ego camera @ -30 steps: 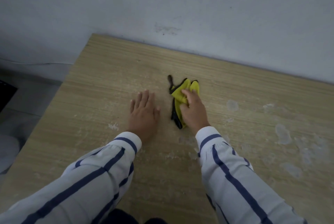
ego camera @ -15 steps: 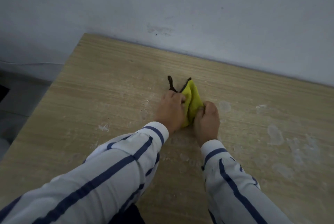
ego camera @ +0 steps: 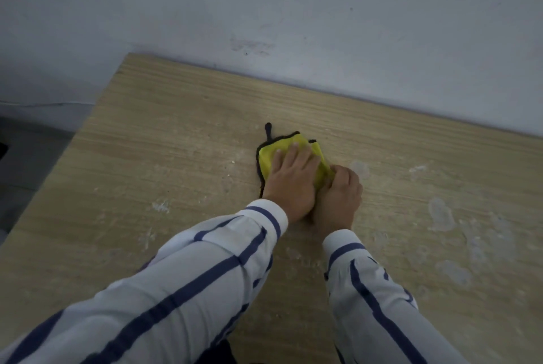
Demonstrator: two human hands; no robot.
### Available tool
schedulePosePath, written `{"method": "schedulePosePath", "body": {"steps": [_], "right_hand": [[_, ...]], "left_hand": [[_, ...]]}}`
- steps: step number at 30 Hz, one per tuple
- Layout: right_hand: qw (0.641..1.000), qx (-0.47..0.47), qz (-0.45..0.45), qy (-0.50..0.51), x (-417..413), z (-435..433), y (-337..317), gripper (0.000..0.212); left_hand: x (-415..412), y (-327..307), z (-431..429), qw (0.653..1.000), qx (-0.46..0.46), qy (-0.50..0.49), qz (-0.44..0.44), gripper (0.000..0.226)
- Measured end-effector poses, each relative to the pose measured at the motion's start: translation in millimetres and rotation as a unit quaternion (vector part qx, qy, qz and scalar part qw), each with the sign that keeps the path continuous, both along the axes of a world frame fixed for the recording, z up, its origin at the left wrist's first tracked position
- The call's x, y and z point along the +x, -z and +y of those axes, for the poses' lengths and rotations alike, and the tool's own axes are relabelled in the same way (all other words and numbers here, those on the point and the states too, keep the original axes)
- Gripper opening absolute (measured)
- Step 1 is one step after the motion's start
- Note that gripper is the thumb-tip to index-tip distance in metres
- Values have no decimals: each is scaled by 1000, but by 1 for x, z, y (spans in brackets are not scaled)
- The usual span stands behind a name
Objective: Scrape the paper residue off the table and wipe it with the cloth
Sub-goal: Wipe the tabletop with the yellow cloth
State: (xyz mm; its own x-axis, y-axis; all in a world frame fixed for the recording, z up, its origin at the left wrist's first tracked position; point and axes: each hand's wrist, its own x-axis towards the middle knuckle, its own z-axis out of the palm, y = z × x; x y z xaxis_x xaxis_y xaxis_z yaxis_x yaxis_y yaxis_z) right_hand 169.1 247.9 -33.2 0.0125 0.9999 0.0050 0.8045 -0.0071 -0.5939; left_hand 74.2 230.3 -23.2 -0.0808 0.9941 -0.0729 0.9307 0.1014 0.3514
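Cloth (ego camera: 274, 156) was yellow with black trim, folded up small and sitting on the wooden counter (ego camera: 176, 143) roughly mid-way across, closer to the far edge than the near one. A little black loop (ego camera: 268, 128) stuck out from its far left corner and lay flat on the wood.

The left hand (ego camera: 289, 184) was on top of the cloth. Its grip was slack, with the fingers straight and pressing the fabric down. The right hand (ego camera: 338, 196) was tucked up against the left one, touching it. Its grip was closed on the cloth's right edge, fingers curled over with yellow fabric bunched under them. Couldn't really make out either thumb.

Paper residue (ego camera: 439, 214) was all over the place tbh. There were pale whitish patches across the right side of the counter, well apart from the cloth, plus one faint patch just beside the right hand's knuckles. Another small white bit sat off to the left.

The left sleeve (ego camera: 191, 275) and right sleeve (ego camera: 367, 290) were both white with navy stripes. A pale wall (ego camera: 293, 11) with a few scuffs ran along the counter's back edge.
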Motion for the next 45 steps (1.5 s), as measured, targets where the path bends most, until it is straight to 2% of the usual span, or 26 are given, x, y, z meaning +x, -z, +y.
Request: {"method": "schedulePosePath", "body": {"steps": [2, 3, 5, 8, 9, 13, 14, 16, 18, 20, 22, 24, 25, 26, 27, 28, 30, 31, 34, 37, 39, 40, 42, 43, 45], "right_hand": [[999, 11, -4, -31, 5, -4, 4, 63], [998, 14, -20, -51, 6, -6, 7, 64], [995, 14, -59, -82, 8, -7, 13, 55], [993, 32, -79, -88, 6, -7, 18, 45], [992, 38, -85, -87, 5, -7, 18, 44], [987, 46, -118, -101, 2, -7, 20, 54], [986, 47, -122, -101, 2, -7, 20, 53], [985, 48, -133, -99, 1, -7, 22, 42], [984, 47, -144, -98, 0, -6, 22, 32], [985, 43, -144, -87, -3, -8, 19, 31], [986, 53, -134, -89, -14, -16, 13, 37], [982, 46, -124, -138, -32, -28, 9, 45], [977, 29, -124, -173, -42, -35, 9, 48], [971, 12, -131, -199, -51, -41, 12, 49], [967, 0, -141, -210, -58, -45, 16, 48], [966, -8, -153, -209, -62, -47, 19, 46], [965, -5, -175, -196, -66, -49, 24, 47], [964, 4, -186, -190, -66, -49, 25, 50], [961, 10, -208, -182, -69, -50, 25, 58], [960, 7, -215, -181, -69, -51, 25, 60], [961, 6, -209, -179, -70, -51, 24, 59], [963, 8, -206, -176, -70, -51, 24, 59], [964, 14, -205, -167, -70, -51, 24, 58], [964, 18, -207, -166, -70, -51, 24, 57], [963, 24, -212, -166, -70, -50, 25, 56]], "left_hand": [[0, 12, -3, 998, -39, 17, 37, 50], [-5, 16, -7, 998, -42, 16, 49, 51], [-25, 20, -12, 998, -40, -32, 46, 53], [-65, 23, -18, 984, -55, -159, 60, 58], [-71, 22, -20, 981, -63, -166, 73, 61], [-56, 20, -28, 995, -44, -12, 90, 57], [-57, 20, -31, 995, -39, 1, 89, 54], [-75, 20, -39, 994, -42, -70, 74, 50], [-106, 21, -54, 976, -57, -207, 41, 48], [-144, 21, -73, 944, -72, -320, 25, 46], [-171, 17, -82, 927, -21, -374, -22, 43], [-170, 8, -76, 927, 94, -339, -131, 39], [-159, 1, -71, 936, 124, -275, -181, 36], [-145, 0, -69, 956, 128, -182, -191, 35], [-129, 4, -71, 979, 94, -102, -147, 41], [-118, 8, -76, 993, 42, -65, -85, 46], [-124, 24, -92, 996, -22, -81, 23, 50], [-136, 29, -102, 993, -29, -109, 35, 50], [-181, 24, -126, 972, -18, -233, 30, 48], [-218, 20, -129, 936, 35, -348, -34, 41], [-203, 13, -117, 952, 44, -300, -51, 41], [-185, 14, -112, 970, 39, -234, -50, 43], [-147, 20, -111, 994, 15, -109, -9, 48], [-137, 23, -115, 997, 1, -81, 11, 48], [-151, 31, -128, 991, -8, -135, 26, 48]]}}
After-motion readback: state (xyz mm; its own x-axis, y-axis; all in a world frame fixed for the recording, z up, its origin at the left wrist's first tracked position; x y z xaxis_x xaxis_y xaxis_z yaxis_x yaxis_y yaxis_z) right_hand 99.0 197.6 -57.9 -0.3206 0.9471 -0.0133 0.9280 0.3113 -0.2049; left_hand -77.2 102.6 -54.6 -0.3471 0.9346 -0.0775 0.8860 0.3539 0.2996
